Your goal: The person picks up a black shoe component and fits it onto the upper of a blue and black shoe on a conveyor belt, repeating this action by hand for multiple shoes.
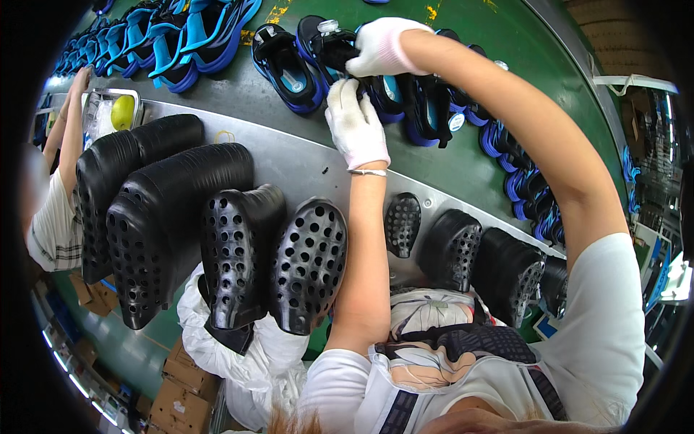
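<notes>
A black and blue sports shoe [322, 45] lies among others on the green work surface, a clear plastic piece on its upper. My right hand [384, 48], in a white glove, reaches over from the right and grips its side, thumb downward. From below, my left hand [356, 124], also gloved, has its fingertips pinched at the heel end of that shoe. The fingers partly hide the shoe between them. Left of it stands a matching shoe [289, 71] with its opening upward. To the right, a black shoe [426, 108] with a blue insole lies close by.
Black perforated foot forms [309, 264] line the metal ledge [289, 155] on both sides of my left forearm. Rows of blue-trimmed shoes [210, 32] run along the left and right. A co-worker's arm [71, 134] reaches in beside a tray holding a yellow-green round thing [123, 113].
</notes>
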Demonstrator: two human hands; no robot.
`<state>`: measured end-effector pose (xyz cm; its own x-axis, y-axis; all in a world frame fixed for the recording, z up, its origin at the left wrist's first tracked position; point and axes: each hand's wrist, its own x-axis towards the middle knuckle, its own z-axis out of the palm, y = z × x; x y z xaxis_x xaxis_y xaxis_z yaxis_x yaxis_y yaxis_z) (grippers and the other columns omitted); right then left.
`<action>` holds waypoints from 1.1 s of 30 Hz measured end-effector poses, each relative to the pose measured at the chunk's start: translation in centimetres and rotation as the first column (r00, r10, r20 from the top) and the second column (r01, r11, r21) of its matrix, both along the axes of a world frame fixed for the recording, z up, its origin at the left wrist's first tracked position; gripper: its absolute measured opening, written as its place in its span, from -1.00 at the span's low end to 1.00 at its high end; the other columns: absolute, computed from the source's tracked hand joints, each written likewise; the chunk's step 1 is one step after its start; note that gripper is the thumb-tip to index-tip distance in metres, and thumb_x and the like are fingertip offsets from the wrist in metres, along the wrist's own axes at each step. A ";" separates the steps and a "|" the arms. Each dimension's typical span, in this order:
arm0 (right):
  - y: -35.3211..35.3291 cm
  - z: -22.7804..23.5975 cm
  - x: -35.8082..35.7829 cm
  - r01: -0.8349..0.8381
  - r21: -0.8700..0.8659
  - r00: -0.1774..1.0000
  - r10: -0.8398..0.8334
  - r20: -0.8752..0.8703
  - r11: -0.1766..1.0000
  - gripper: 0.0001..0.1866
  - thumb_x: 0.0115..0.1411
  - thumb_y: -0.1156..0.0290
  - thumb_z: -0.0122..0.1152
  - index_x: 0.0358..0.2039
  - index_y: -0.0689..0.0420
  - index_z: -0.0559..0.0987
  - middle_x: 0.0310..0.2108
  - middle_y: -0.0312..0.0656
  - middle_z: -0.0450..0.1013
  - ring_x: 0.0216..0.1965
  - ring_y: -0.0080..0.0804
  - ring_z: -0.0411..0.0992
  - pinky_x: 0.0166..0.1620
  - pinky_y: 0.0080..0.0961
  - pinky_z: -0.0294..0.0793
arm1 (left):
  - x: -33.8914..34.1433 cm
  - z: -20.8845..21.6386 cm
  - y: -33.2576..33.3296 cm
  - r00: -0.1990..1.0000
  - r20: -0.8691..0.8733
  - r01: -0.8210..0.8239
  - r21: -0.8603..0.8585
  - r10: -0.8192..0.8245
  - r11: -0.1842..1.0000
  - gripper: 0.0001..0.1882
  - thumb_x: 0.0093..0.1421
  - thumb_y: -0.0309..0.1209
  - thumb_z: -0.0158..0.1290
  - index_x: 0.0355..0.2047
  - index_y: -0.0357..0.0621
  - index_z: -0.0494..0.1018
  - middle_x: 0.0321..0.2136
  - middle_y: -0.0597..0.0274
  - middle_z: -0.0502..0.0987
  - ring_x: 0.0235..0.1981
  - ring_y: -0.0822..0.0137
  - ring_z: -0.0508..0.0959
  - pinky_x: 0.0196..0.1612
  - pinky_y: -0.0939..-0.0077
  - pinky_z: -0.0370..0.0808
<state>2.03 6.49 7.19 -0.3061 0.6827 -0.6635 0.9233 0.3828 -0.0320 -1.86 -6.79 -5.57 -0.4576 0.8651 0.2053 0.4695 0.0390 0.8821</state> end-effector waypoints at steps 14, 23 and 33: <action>0.0 -6.5 -3.2 -0.052 0.252 0.998 0.056 -0.008 0.966 -0.70 0.04 0.36 0.22 -0.16 0.01 0.66 -0.11 -0.15 0.56 -0.08 -0.23 0.54 -0.09 -0.30 0.53 | 0.3 0.2 5.4 0.991 -0.020 0.061 -0.811 -0.131 0.582 -0.67 0.26 -0.16 -0.07 -0.15 -0.10 0.50 -0.16 0.08 0.58 -0.12 0.18 0.59 -0.12 0.38 0.54; 1.5 -6.6 -2.4 0.084 0.250 0.979 -0.033 -0.202 0.965 -0.73 0.13 0.33 0.11 -0.18 0.09 0.64 -0.16 -0.08 0.56 -0.12 -0.15 0.54 -0.11 -0.28 0.53 | -1.0 2.8 6.8 0.931 -0.162 0.052 -0.829 -0.326 0.557 -0.66 0.18 -0.15 0.05 -0.10 -0.03 0.51 -0.12 0.10 0.58 -0.09 0.18 0.59 -0.16 0.30 0.56; -5.2 0.7 17.9 0.322 0.312 0.946 -0.315 -0.075 0.894 -0.59 0.15 0.14 -0.03 -0.05 0.02 0.54 -0.22 0.00 0.54 -0.19 -0.08 0.52 -0.16 -0.18 0.52 | 4.1 6.5 1.3 0.796 -0.570 0.124 -0.176 -0.204 0.977 -0.52 0.12 0.00 0.10 -0.13 -0.11 0.55 -0.17 0.09 0.56 -0.12 0.04 0.46 -0.04 0.23 0.42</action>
<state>19.88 1.34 7.89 -0.0486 0.9184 -0.3927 0.9979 0.0614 0.0202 2.21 -5.48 0.92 -0.1358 0.9523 0.2731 0.9011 0.0042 0.4336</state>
